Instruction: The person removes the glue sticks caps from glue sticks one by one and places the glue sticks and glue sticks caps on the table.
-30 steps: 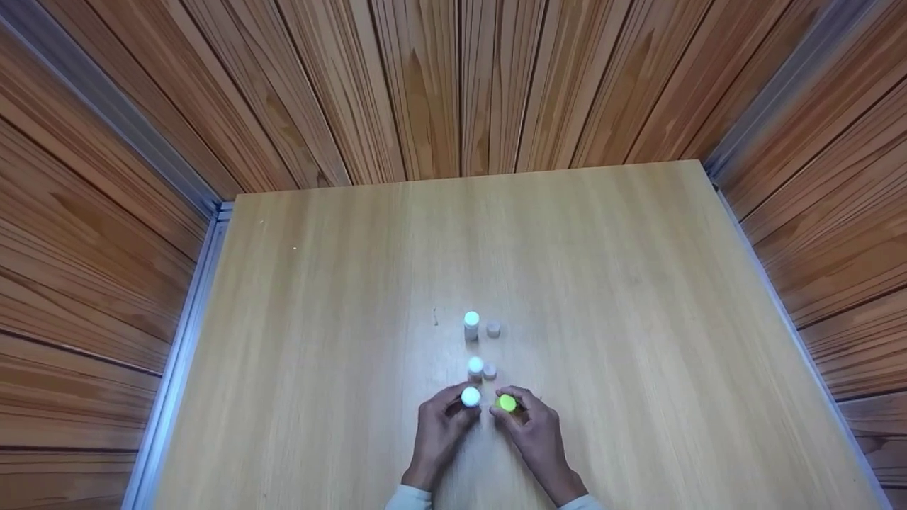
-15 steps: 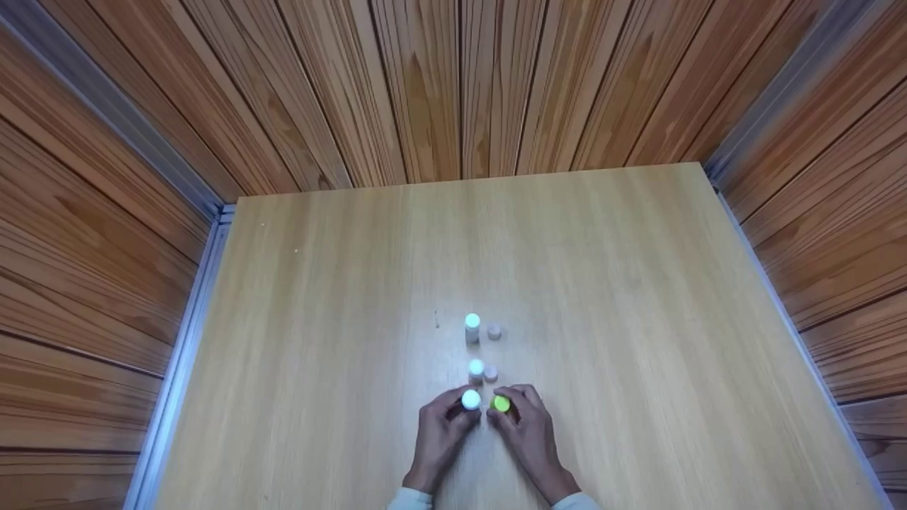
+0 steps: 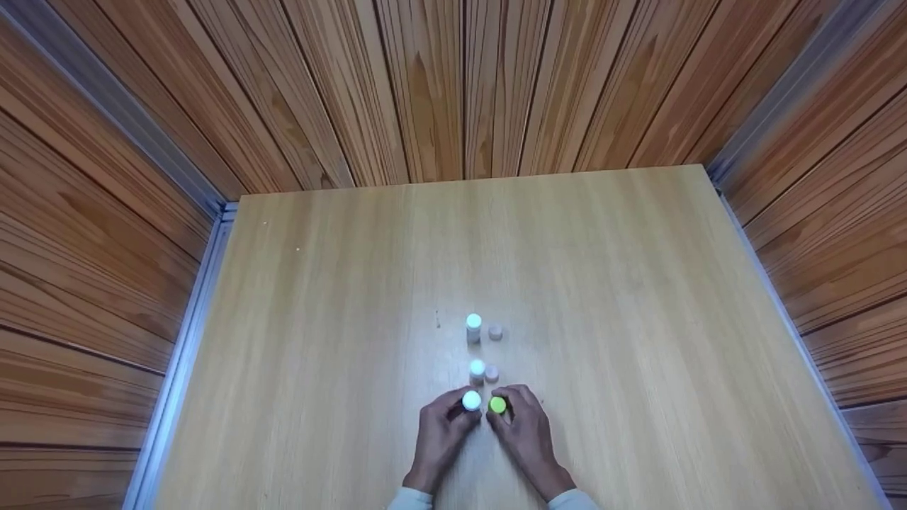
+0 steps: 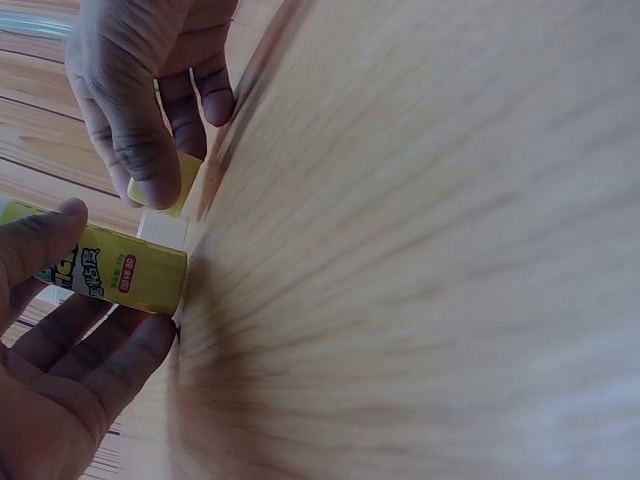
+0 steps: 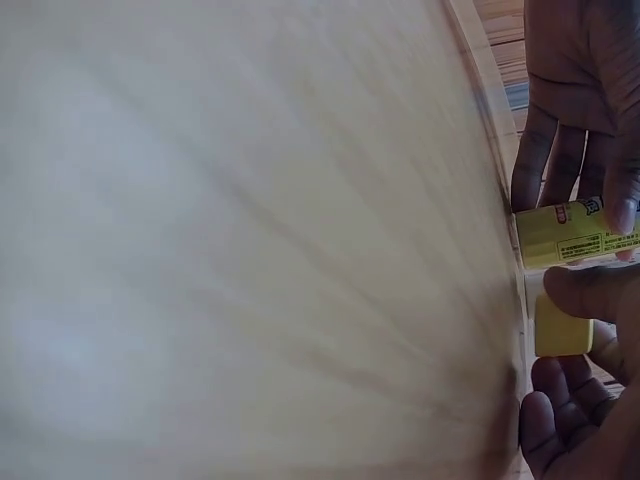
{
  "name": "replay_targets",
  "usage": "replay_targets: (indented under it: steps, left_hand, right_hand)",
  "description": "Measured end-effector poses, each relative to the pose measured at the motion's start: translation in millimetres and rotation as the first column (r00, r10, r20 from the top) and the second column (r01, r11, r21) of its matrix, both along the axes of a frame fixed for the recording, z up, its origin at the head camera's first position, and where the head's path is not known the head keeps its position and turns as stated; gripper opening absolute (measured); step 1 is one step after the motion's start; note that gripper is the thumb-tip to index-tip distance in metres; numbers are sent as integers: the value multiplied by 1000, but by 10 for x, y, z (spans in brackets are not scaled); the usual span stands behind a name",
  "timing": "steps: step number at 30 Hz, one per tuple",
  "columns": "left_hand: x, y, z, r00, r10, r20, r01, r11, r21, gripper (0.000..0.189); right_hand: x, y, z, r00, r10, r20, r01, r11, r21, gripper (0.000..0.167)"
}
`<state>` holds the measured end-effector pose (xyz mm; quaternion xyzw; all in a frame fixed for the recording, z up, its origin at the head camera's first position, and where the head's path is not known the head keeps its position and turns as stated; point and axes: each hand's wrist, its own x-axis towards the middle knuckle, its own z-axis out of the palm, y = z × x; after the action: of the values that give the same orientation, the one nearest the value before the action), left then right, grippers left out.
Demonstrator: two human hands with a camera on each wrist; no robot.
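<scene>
My left hand (image 3: 439, 435) grips a yellow glue stick (image 4: 150, 275) upright near the tabletop. From above, only its white top (image 3: 471, 401) shows clearly. Close on its right, my right hand (image 3: 528, 435) pinches a yellow-green cap (image 3: 497, 404) between thumb and fingers. In the right wrist view, the yellow cap (image 5: 563, 328) is beside the base of the glue stick (image 5: 560, 235), with a small gap between them. Just beyond my hands stands a second white-topped stick (image 3: 477, 370), with a small pale cap (image 3: 492, 373) at its right.
Farther back stands another white-topped stick (image 3: 473, 327), and a pale cap (image 3: 495, 332) lies to its right. The wooden table (image 3: 340, 283) is bounded by wood-plank walls (image 3: 439, 85) and a metal rail (image 3: 184, 340) along the left.
My right hand has moved a little left with the cap, nearer to the glue stick. The left hand has stayed almost still.
</scene>
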<state>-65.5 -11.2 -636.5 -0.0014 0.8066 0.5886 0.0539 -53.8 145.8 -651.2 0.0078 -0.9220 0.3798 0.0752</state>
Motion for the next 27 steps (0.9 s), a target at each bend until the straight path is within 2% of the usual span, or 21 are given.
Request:
replay_targets:
  steps: [9,27]
  left_hand:
    - [25,-8,-30,996,-9,-93,12,999,34,29]
    - [8,4,0,1000,-29,-4,29,998,49,35]
  right_hand:
    - [-28,-2,-3,1000,16,26,-17,999,40,28]
    - [-30,-16,-10,998,-10,56,7,999,42,29]
